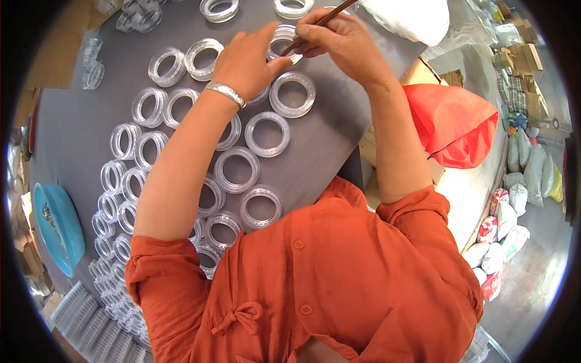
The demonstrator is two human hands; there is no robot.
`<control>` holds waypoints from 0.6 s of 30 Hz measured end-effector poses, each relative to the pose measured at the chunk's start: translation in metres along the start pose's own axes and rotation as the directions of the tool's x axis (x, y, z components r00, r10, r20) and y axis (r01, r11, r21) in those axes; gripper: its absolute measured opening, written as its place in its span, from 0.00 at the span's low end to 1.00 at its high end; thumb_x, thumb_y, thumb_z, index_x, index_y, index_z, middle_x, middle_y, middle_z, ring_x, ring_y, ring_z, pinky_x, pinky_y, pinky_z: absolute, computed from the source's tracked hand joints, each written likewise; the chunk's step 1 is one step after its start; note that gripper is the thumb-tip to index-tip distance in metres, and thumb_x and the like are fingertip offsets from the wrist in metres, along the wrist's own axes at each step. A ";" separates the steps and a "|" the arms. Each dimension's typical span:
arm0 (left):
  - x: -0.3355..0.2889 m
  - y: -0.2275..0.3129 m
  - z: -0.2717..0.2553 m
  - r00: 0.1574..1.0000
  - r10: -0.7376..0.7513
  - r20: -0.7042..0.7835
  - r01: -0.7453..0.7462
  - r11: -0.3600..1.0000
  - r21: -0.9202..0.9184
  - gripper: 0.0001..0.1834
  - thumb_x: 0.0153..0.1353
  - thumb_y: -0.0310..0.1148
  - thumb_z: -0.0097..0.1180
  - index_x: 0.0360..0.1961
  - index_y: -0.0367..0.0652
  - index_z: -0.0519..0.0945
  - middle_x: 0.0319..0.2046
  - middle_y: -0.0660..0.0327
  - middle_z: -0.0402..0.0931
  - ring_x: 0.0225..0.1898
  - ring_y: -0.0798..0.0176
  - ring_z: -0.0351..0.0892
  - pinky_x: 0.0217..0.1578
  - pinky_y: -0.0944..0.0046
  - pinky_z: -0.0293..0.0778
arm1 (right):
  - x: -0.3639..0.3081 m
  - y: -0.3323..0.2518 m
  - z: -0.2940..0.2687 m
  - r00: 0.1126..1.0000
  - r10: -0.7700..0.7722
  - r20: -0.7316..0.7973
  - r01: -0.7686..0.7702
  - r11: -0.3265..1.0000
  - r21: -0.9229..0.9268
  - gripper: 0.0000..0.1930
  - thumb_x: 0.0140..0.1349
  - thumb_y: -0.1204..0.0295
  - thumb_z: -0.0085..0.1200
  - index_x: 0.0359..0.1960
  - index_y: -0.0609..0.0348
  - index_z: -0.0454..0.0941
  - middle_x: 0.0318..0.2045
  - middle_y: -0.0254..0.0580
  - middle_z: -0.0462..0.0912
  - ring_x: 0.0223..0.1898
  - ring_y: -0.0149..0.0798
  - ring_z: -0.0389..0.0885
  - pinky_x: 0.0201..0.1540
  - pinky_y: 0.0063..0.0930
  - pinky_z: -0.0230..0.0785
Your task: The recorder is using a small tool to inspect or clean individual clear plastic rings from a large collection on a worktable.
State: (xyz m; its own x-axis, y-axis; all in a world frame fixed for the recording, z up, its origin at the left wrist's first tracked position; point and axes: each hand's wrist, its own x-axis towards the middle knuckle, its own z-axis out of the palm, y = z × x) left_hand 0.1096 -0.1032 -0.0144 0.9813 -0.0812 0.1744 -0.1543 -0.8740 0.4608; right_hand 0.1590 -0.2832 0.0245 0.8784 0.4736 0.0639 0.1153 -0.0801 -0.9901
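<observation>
At the far side of the grey table (327, 163), my left hand (245, 63) spans a clear plastic ring (274, 46), thumb on its near edge and index finger at its far edge. A thin dark brown stick (330, 16) is pinched in my right hand (345, 45). It slants down to the left, and its lower end is over that ring. Just nearer lies another clear ring (293, 94), apart from both hands. Many similar rings, some stacked, spread in rows to the left, partly covered by my left forearm.
A blue plastic basket (66, 236) is at the left edge. White bulging plastic (417, 18) lies at the far right of the table, and red cloth (454, 124) is right of my right forearm. Filled sacks (532, 172) stand on the floor at right.
</observation>
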 end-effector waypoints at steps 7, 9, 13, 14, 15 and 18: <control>0.006 0.002 -0.004 0.998 -0.034 0.054 0.035 0.999 -0.021 0.38 0.52 0.51 0.65 0.59 0.41 0.71 0.41 0.48 0.78 0.45 0.49 0.76 0.47 0.55 0.72 | 0.019 0.024 0.010 0.896 -0.410 -0.168 0.341 0.880 -0.331 0.08 0.59 0.71 0.53 0.33 0.64 0.79 0.23 0.49 0.81 0.25 0.45 0.81 0.32 0.35 0.71; 0.005 -0.002 -0.001 1.000 -0.029 0.004 0.029 1.000 0.007 0.36 0.52 0.49 0.66 0.58 0.41 0.71 0.39 0.51 0.78 0.45 0.51 0.75 0.47 0.56 0.72 | 0.020 0.013 0.008 0.877 -0.446 -0.178 0.304 0.803 -0.513 0.10 0.60 0.70 0.51 0.32 0.65 0.79 0.22 0.54 0.80 0.27 0.53 0.80 0.33 0.39 0.72; 0.003 0.001 -0.003 0.996 -0.068 0.054 0.068 0.998 -0.005 0.38 0.52 0.49 0.66 0.60 0.42 0.71 0.39 0.50 0.78 0.46 0.51 0.75 0.48 0.56 0.72 | 0.012 -0.005 -0.001 0.939 -0.311 -0.149 0.131 0.721 -0.681 0.14 0.60 0.67 0.45 0.30 0.66 0.79 0.23 0.56 0.80 0.29 0.57 0.80 0.36 0.45 0.72; 0.003 0.002 -0.004 0.996 -0.069 0.057 0.070 0.998 -0.006 0.38 0.52 0.49 0.66 0.60 0.42 0.71 0.39 0.50 0.78 0.46 0.51 0.75 0.47 0.56 0.72 | 0.011 -0.006 -0.002 0.944 -0.304 -0.126 0.143 0.726 -0.673 0.14 0.60 0.67 0.44 0.30 0.66 0.79 0.23 0.55 0.80 0.29 0.56 0.80 0.36 0.44 0.72; 0.003 0.001 -0.005 0.996 -0.072 0.060 0.073 0.997 -0.008 0.38 0.52 0.50 0.66 0.60 0.42 0.71 0.39 0.50 0.78 0.46 0.51 0.75 0.47 0.55 0.72 | 0.011 -0.006 -0.002 0.949 -0.296 -0.103 0.156 0.731 -0.665 0.15 0.60 0.66 0.44 0.31 0.66 0.79 0.23 0.55 0.80 0.29 0.56 0.80 0.36 0.43 0.72; 0.002 -0.002 -0.002 0.999 -0.041 0.020 0.041 0.999 0.003 0.37 0.52 0.49 0.66 0.60 0.42 0.71 0.38 0.52 0.78 0.44 0.52 0.75 0.46 0.55 0.73 | 0.011 -0.008 -0.007 0.987 -0.163 0.010 0.144 0.835 -0.531 0.15 0.60 0.66 0.46 0.32 0.66 0.79 0.23 0.54 0.81 0.28 0.52 0.81 0.36 0.39 0.73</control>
State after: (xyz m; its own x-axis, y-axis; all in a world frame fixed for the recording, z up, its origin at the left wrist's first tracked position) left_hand 0.1113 -0.1005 -0.0136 0.9889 -0.0551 0.1378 -0.1137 -0.8782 0.4646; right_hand 0.1705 -0.2834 0.0342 0.8431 0.4891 0.2236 0.4688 -0.4647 -0.7512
